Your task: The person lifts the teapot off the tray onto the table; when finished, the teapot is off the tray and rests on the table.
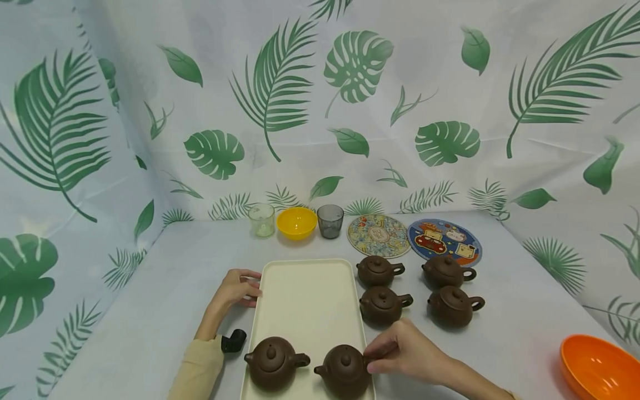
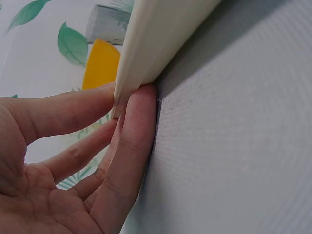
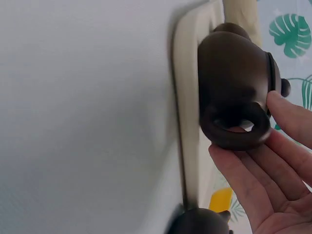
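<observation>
From my remote seat I take the shallow cream rectangular plastic-looking tray (image 1: 310,305) as my landmark, and I judge the step in hand to be setting teapots on it, though this moment alone cannot rule out a lift. The dark brown round-bellied clay-looking teapot (image 1: 345,372) being handled is at the tray's near right corner, its spout pointing left and its lid on; I cannot tell whether its base bears fully on the tray. My right hand (image 1: 415,355) grasps it by the brown looped handle (image 3: 239,134), thumb on the upper side and fingers beneath, parted little more than the handle's thickness. My left hand (image 1: 235,288) pinches the tray's left edge between thumb and fingers, the gap about as narrow as the rim, so I read it as steadying. A second matching brown teapot (image 1: 272,364) sits at the tray's near left corner, untouched, and four smaller-looking brown lidded teapots (image 1: 382,306) stand to the right of the tray. As I judge it, the next move calls for seating the held pot level inside the tray's right rim, then loosening the right fingers without dragging the handle.
</observation>
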`<state>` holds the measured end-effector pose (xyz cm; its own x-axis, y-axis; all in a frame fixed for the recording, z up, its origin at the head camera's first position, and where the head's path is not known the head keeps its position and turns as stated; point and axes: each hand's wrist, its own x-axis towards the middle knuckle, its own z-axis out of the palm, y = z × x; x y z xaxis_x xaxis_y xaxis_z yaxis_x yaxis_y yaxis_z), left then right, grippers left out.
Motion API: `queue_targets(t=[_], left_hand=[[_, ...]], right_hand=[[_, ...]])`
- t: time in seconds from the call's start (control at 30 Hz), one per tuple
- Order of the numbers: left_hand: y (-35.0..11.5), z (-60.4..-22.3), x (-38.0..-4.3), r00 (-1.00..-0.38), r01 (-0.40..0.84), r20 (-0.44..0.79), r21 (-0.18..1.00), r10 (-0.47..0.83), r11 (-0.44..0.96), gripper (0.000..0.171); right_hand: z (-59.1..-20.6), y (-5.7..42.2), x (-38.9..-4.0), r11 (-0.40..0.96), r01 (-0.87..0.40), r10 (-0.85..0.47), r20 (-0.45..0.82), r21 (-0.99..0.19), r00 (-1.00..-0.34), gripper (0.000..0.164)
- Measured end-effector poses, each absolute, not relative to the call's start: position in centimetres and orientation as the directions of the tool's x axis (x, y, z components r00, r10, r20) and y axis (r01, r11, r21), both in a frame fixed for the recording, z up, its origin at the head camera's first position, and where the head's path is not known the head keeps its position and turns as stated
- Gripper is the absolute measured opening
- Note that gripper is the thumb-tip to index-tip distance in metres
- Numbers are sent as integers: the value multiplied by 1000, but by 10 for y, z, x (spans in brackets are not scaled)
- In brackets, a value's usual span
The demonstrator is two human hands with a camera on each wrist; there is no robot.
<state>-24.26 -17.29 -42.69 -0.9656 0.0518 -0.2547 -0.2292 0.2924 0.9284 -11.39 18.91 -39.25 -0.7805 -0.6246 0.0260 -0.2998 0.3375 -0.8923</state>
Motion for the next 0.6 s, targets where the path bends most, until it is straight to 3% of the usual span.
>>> queue_targets(t=[0.33, 0.6], left_hand=[[-173, -428, -243, -966, -227, -254, 925, 50, 304, 43], [-172, -427, -242, -967, -226, -251, 925, 48, 305, 43]], right_hand=[[-406, 192, -110, 341, -297, -596, 39, -892, -802, 21], [-412, 192, -108, 307, -414, -600, 163, -857, -783, 26]])
